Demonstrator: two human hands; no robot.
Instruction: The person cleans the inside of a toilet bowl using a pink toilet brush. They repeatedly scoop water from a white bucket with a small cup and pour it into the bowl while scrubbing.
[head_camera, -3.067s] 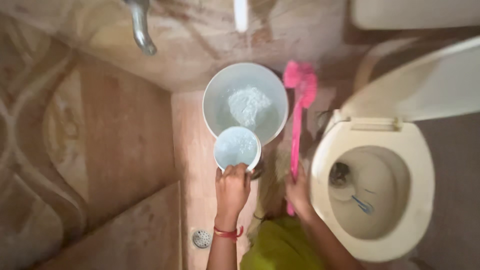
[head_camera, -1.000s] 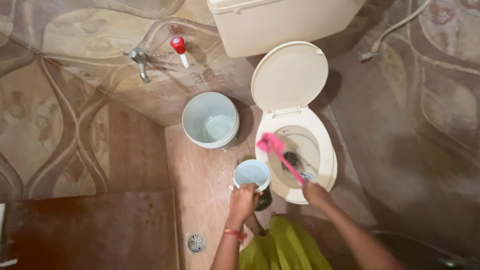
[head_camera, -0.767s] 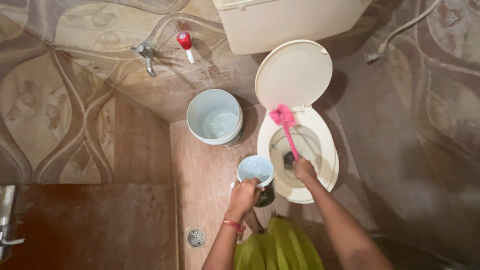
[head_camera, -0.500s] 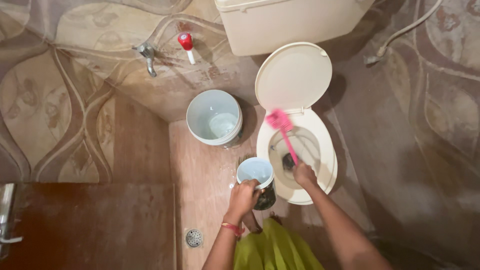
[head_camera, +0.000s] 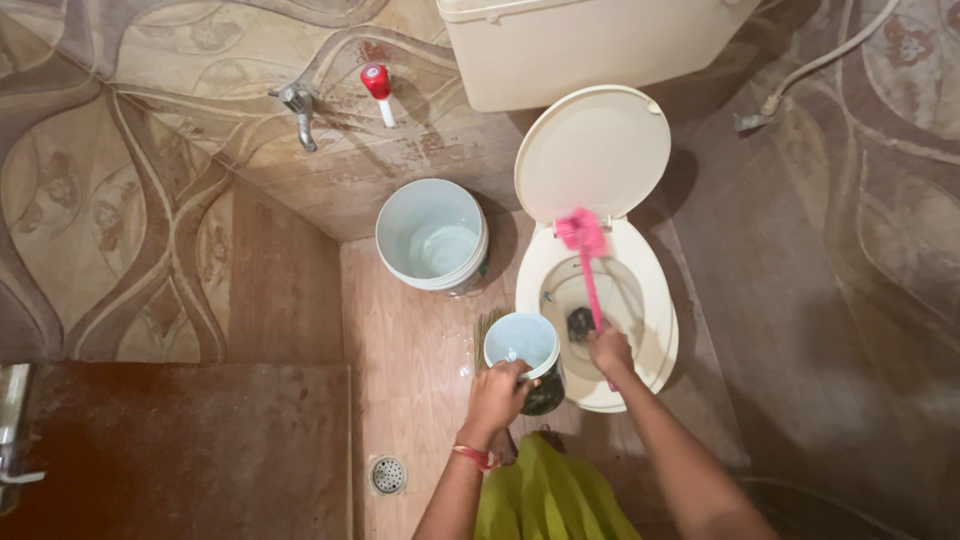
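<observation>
— Where is the pink plastic long-handled toilet brush (head_camera: 584, 262) now?

— Its bristle head rests on the back rim of the cream toilet bowl (head_camera: 655, 300), just below the raised lid (head_camera: 594, 150); half a second ago it sat a little lower and further left. The scrubbing stroke appears to be working round the rim.

— And the hands?

— The right hand (head_camera: 609, 350) is wrapped tight on the handle's lower end. The left hand (head_camera: 496, 397) still grips the small pale-blue plastic mug (head_camera: 521, 342) by its side, held upright beside the bowl. The white plastic bucket (head_camera: 433, 237) stands apart, under the wall tap (head_camera: 300, 110).
</observation>
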